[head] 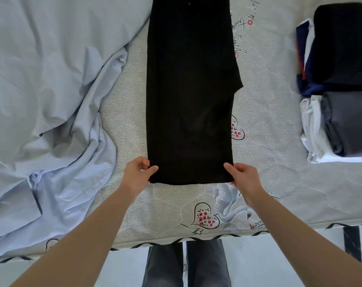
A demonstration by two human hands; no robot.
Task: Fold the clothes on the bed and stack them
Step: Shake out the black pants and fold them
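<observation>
Head cam: black pants (189,96) mid-fold at the bed's (269,125) centre.
Left hand (137,176) and right hand (243,178) pinch the near corners; two folded stacks (341,79) sit right, rumpled blue shirts (51,90) wait left.

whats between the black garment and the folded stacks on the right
In the head view, only bare printed mattress lies between the black garment and the folded stacks.

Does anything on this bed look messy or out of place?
Yes: a pale blue sheet lies crumpled over the bed's left side, unfolded. The black garment both hands pinch also has a flap jutting from its right edge. The stacks look tidy.
</observation>
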